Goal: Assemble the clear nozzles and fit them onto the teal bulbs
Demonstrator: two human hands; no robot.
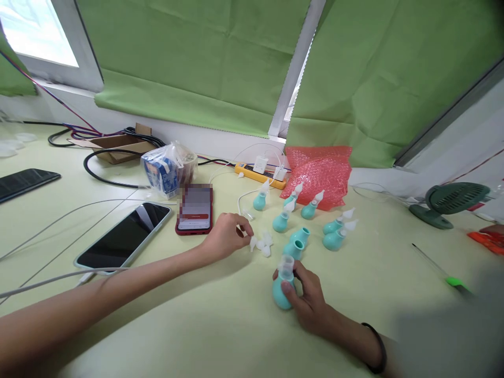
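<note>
My right hand (311,302) is wrapped round a teal nasal aspirator bulb (280,294), held upright with a clear collar (287,264) in its mouth. My left hand (225,237) pinches a small translucent nozzle tip (252,243) between thumb and forefinger, just above the table. Beside it lies a little pile of loose nozzle tips (266,245). Beyond my right hand are two teal bulbs with open mouths, the nearer bulb (292,249) partly covering the farther bulb (301,234). Several finished-looking aspirators (280,221) with pointed clear tips stand farther back and to the right.
At the left lie a phone (124,236), a red-cased phone (195,212) and loose cables. A bagged blue pack (167,170), a yellow power strip (246,172) and pink bubble wrap (318,173) line the back. A green fan (452,202) and a screwdriver (435,263) are at right.
</note>
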